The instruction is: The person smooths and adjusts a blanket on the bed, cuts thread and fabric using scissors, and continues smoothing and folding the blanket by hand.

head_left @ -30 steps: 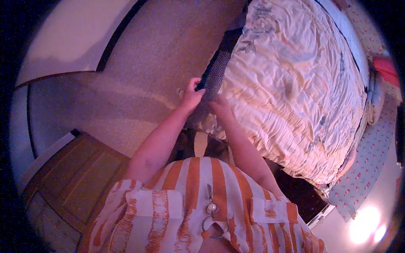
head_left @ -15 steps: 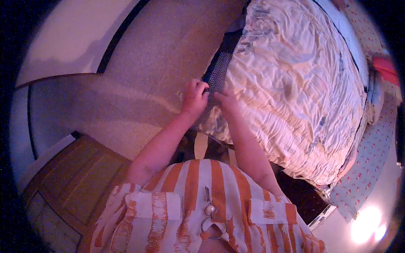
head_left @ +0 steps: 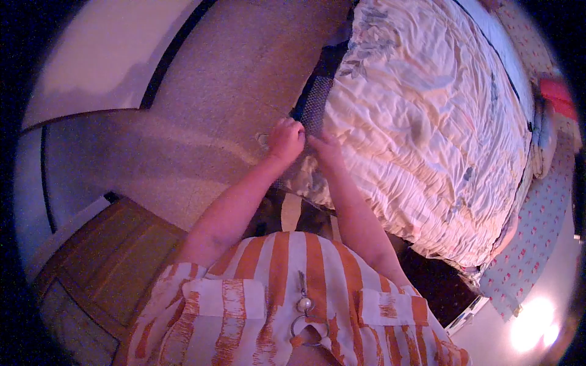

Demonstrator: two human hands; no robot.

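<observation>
A dark mesh strip [head_left: 315,100] runs along the left edge of a rumpled, cream floral bedspread [head_left: 421,122]. My left hand [head_left: 287,140] is closed on the outer edge of this strip, fingers curled around it. Close beside it, my right hand [head_left: 326,151] is closed where the mesh meets the bedspread, with fingertips pinched on the strip. The lower end of the mesh, below and between my hands, is partly hidden by them.
Carpet [head_left: 232,79] lies left of the bed. A brown panelled piece of furniture [head_left: 110,262] stands at lower left. A dark open box or drawer [head_left: 439,287] is by the bed's near corner. Floral grey fabric [head_left: 525,244] and a red item [head_left: 557,96] are at right.
My left hand has shifted slightly and its fingers have curled lower on the mesh edge. My right hand has moved a little toward the left hand. The bedspread stays in place.
</observation>
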